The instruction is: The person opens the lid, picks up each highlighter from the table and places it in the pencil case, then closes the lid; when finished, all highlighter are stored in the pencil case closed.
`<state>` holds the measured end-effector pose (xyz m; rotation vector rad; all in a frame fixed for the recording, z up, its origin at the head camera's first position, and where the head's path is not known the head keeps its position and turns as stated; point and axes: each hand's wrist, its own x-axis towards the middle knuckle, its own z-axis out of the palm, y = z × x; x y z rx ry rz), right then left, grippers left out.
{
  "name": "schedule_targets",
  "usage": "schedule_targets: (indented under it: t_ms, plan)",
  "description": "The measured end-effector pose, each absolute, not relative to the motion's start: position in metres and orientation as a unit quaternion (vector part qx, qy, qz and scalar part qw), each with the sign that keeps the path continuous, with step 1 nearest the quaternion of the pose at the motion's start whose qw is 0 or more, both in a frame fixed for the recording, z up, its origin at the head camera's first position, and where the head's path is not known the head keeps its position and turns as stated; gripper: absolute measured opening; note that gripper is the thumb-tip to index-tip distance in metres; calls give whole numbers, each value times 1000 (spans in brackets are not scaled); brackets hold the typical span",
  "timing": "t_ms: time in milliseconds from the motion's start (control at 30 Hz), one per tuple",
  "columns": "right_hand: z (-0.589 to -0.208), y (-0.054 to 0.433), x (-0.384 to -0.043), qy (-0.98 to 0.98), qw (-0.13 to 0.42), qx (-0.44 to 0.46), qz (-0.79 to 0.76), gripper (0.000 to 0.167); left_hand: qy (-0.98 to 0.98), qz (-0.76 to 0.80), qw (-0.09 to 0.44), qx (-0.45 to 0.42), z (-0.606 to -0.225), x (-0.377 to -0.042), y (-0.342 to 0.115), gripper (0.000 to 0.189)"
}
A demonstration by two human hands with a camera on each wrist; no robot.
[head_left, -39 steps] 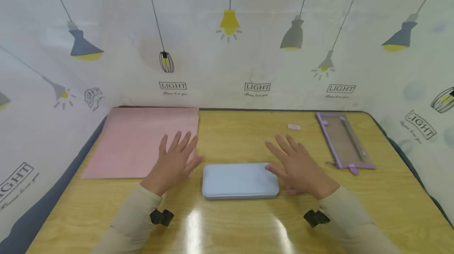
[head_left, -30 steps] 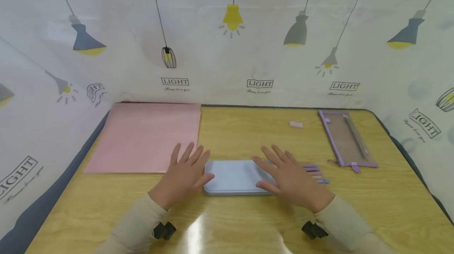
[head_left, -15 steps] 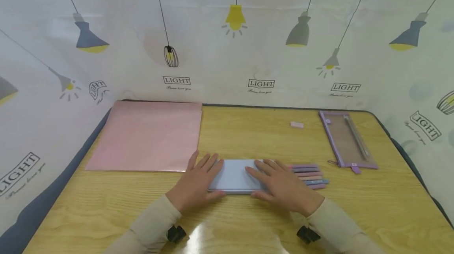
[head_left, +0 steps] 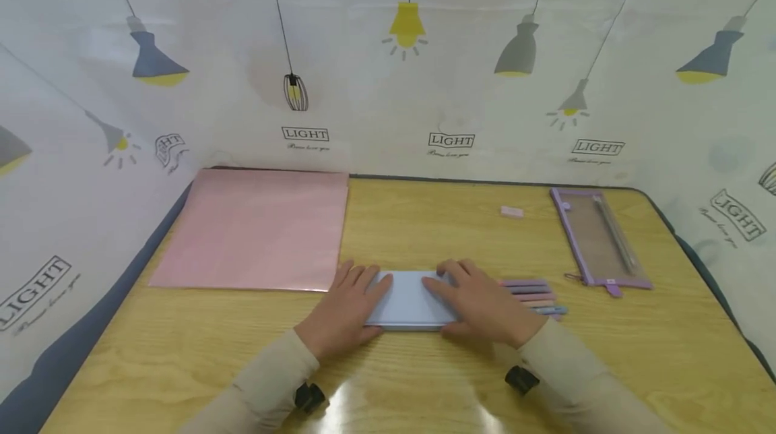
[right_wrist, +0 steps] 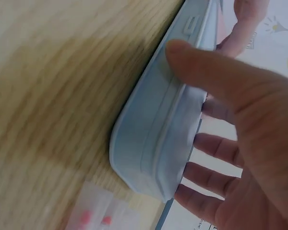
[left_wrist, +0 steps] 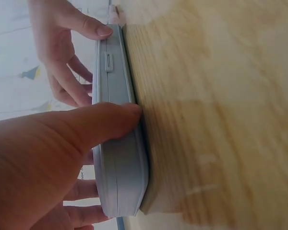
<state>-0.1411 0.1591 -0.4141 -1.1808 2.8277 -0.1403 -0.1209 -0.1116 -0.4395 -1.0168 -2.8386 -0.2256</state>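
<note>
A light blue pencil case lies flat on the wooden table, lid down, between both hands. My left hand grips its left end. The left thumb presses the near side wall while the fingers reach over the top to the far edge. At the opposite end, my right hand holds the case likewise, its thumb on the near wall. A small latch shows midway along that wall, between the two thumbs. The hands cover both ends of the case in the head view.
Several pastel pens lie just right of the case, partly behind the right hand. Farther back are a small pink eraser and a purple-edged mesh pouch with a pen-like stick. A pink folder covers the back left.
Both hands have come down and inward from above the table onto the two ends of the pencil case, and their fingers have bent round it. The case stays in about the same place.
</note>
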Motion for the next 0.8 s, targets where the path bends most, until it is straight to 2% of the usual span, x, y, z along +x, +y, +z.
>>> schedule_targets:
  t_ms: [167, 600, 800]
  plan:
    - [-410, 158, -147, 917, 65, -391, -39, 80, -937, -75, 49, -336, -436, -120, -108, 80]
    - [-395, 149, -160, 912, 93, -400, -9, 80, -936, -64, 55, -341, -432, -123, -109, 79]
    - [-393, 152, -165, 902, 91, -422, -24, 74, -935, -69, 49, -344, -430, -122, -110, 79]
